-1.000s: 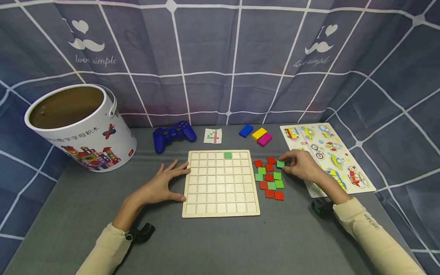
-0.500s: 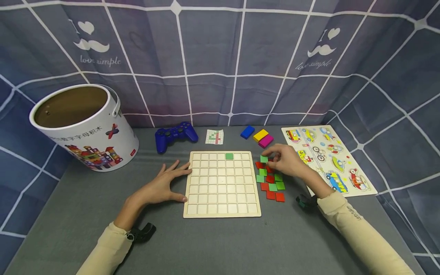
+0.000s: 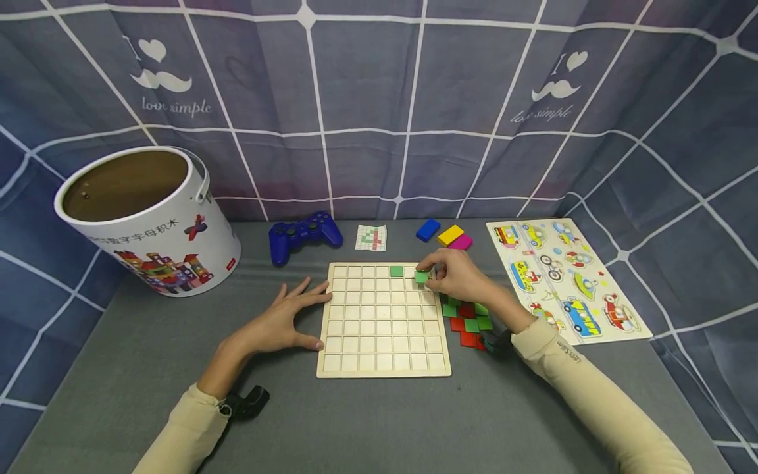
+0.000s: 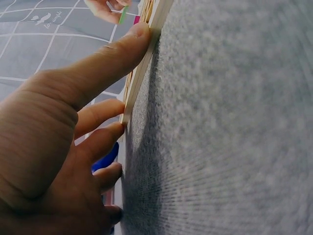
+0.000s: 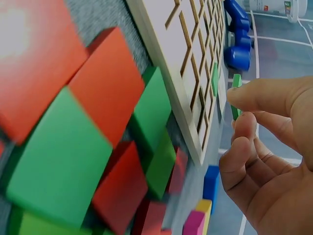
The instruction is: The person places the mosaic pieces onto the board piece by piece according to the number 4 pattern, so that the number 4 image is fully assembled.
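A wooden grid board (image 3: 383,329) lies flat on the grey table, with one green tile (image 3: 396,271) set in its far row. My right hand (image 3: 456,273) pinches another green tile (image 3: 421,278) between thumb and finger, held above the board's far right corner. In the right wrist view that held tile (image 5: 236,98) stands on edge, clear of the board. My left hand (image 3: 275,322) rests at the board's left edge, fingers spread, with thumb and fingertips touching the rim, as the left wrist view also shows. Red and green tiles (image 3: 468,322) lie right of the board, partly hidden beneath my right wrist.
Behind the board are a blue game controller (image 3: 304,236), a small printed pattern card (image 3: 370,238) and blue, yellow and magenta blocks (image 3: 450,234). A picture puzzle board (image 3: 565,283) lies at the right. A large white bucket (image 3: 154,230) stands at the left.
My right hand has carried the green tile leftward from the tile pile to over the board's far right corner. The left hand has stayed at the board's edge.
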Tool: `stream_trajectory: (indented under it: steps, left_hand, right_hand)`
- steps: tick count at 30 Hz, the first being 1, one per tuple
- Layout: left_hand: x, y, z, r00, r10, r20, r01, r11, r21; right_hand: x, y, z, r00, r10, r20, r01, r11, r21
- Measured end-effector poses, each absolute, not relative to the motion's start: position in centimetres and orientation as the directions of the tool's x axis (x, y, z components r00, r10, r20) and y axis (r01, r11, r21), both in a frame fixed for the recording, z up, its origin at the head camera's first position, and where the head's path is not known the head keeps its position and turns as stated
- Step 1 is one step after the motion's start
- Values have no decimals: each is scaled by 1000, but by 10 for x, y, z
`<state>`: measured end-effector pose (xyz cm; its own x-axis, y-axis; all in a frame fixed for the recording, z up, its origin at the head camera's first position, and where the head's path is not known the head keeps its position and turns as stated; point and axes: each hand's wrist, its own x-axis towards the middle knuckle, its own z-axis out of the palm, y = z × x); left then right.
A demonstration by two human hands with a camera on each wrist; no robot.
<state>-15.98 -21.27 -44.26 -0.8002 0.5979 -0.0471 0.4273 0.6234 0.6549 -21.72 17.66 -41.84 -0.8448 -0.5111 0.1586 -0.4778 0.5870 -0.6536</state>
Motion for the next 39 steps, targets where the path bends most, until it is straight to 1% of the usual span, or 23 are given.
stream_trajectory:
  steps: [9, 26, 32, 36, 39]
  left_hand:
    - [-159, -213, -443, -799, 600, -39, 427, 613, 665]
    - [-159, -213, -442, -796, 604, -39, 437, 619, 652]
    - [-160, -213, -443, -795, 604, -47, 430, 616, 660]
    - [-160, -213, -443, -797, 602, -46, 429, 617, 660]
    - [-160, -214, -443, -799, 599, -48, 426, 621, 657]
  right_hand:
    - [-223, 153, -423, -826, -548, 128, -483, 572, -664]
    - [-232, 112, -427, -786, -609, 103, -528, 575, -625]
    - [-232, 105, -425, -792, -609, 47, -515, 625, -587]
    - [-234, 101, -422, -795, -606, 6, -497, 646, -579]
    - [-234, 101, -419, -798, -603, 3, -489, 644, -588]
